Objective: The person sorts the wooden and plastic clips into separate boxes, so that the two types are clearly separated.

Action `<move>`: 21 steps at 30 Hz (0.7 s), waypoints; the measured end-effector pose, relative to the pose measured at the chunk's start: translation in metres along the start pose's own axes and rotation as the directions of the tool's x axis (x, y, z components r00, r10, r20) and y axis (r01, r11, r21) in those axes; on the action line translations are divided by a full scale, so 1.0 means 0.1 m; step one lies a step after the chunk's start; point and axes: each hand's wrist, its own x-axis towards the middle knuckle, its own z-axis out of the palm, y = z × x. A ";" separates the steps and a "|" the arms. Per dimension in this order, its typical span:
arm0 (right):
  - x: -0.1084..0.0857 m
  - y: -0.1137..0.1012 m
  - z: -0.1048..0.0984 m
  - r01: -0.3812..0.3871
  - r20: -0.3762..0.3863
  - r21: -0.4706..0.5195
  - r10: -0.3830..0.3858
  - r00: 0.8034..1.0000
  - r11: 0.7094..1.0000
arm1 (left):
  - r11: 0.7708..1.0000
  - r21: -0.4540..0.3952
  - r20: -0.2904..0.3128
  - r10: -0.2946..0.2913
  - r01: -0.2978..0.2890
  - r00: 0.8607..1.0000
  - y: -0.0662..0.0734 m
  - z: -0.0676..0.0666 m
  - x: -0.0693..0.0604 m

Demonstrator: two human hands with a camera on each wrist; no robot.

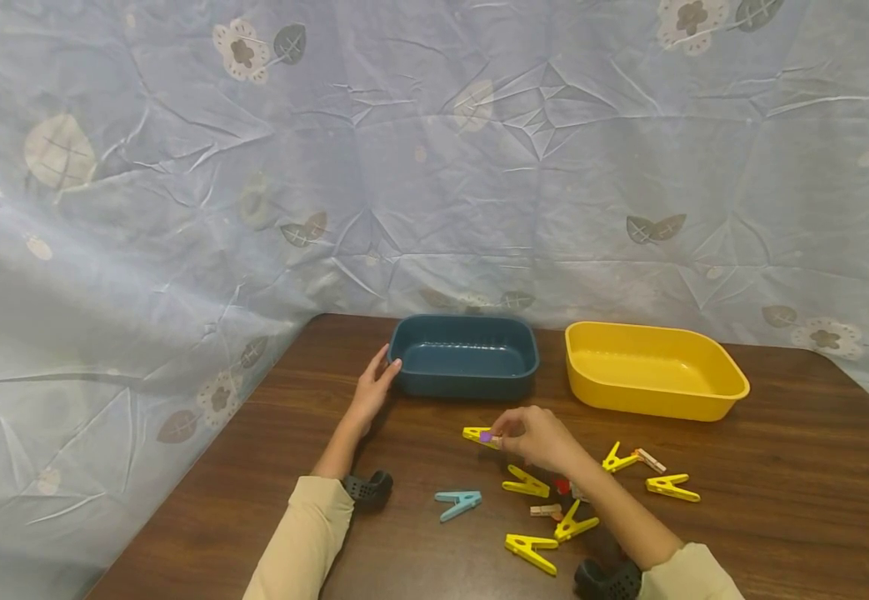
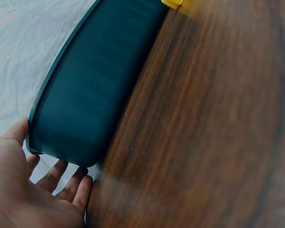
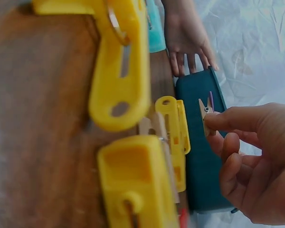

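Note:
My right hand (image 1: 542, 437) pinches a small wooden clothespin (image 3: 206, 114) with a purple decoration between thumb and fingertips, off the table. In the head view it covers part of a yellow plastic clothespin (image 1: 473, 433) lying in front of the blue bin. My left hand (image 1: 374, 392) reaches to the left end of that dark blue bin (image 1: 464, 387). Its fairly straight fingers touch the end wall, and the thumb lies at the rim, as the left wrist view shows. The inside of the bin appears bare.
A yellow bin (image 1: 644, 402) stands right of the blue one. More yellow clothespins (image 1: 531, 552), a light blue clothespin (image 1: 458, 502) and small wooden clothespins (image 1: 545, 510) lie scattered on the brown wooden table (image 1: 404, 558). A patterned curtain (image 1: 434, 167) hangs behind the table.

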 end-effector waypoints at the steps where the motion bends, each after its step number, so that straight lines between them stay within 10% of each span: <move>1: 0.01 -0.01 -0.01 -0.003 -0.003 -0.006 0.003 1.000 1.000 | 1.000 -0.005 -0.001 0.000 0.000 1.000 -0.04 0.00 0.02; 21: 0.08 -0.12 -0.21 -0.052 -0.017 -0.011 0.052 0.999 0.999 | 1.000 0.017 -0.026 0.002 -0.002 1.000 -0.20 0.01 0.11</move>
